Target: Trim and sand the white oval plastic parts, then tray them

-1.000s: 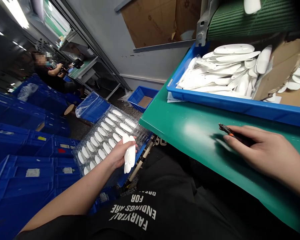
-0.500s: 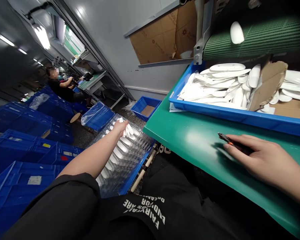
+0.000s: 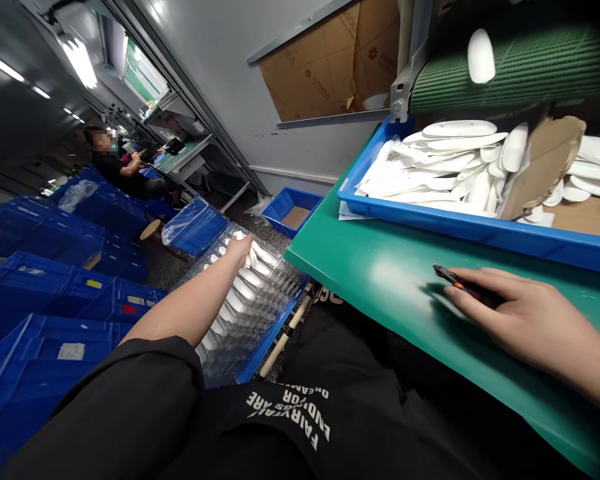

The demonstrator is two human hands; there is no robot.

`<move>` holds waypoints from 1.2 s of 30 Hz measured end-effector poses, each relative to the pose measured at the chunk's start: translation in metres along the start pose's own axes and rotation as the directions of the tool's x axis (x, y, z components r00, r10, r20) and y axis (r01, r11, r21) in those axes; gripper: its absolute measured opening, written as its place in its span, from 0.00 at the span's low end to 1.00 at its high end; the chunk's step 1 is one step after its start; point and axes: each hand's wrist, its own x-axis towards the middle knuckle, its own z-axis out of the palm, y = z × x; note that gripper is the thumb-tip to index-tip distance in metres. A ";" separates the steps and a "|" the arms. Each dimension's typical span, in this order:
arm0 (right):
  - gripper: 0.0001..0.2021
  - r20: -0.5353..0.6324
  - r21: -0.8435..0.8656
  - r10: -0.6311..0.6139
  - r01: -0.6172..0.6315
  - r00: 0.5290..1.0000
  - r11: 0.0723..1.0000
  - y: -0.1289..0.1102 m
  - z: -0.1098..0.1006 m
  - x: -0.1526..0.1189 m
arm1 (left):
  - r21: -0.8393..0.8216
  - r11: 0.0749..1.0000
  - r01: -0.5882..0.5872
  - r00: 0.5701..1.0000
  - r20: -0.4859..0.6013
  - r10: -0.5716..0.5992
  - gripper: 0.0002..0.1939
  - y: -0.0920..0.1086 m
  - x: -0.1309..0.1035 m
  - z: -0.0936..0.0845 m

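Reaching farther from the body than a second ago, the left hand, arm extended, grasps white oblong parts over a clear compartmented tray left of the green workbench; similar pieces fill slots. Low above the workbench, back upward, the right hand grips black-and-orange nippers. On the workbench's far side, a blue bin contains heaped white mouldings and a torn cardboard divider. Beyond its left end, a cardboard panel reads "SUNGOLD"; the black shirt shows "FAIRY".
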 end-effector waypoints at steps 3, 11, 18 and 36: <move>0.29 -0.009 -0.004 0.033 -0.033 0.999 0.999 -0.003 -0.002 -0.001 | -0.101 0.993 0.058 0.998 0.041 -0.055 0.19 0.007 -0.010 -0.005; 0.23 -0.100 -0.177 -0.129 0.109 0.987 0.978 -0.004 -0.011 -0.008 | -0.394 0.897 0.199 0.950 0.302 -0.078 0.19 0.001 -0.104 -0.049; 0.20 -0.084 -0.469 -0.377 0.297 0.922 0.832 -0.012 -0.002 -0.001 | -0.474 0.749 0.462 0.710 0.704 0.007 0.27 -0.050 -0.275 -0.021; 0.23 -0.149 -0.452 -0.211 0.123 0.966 0.884 -0.038 -0.011 -0.039 | -0.211 0.859 0.466 0.469 0.882 -0.038 0.45 -0.112 -0.257 -0.045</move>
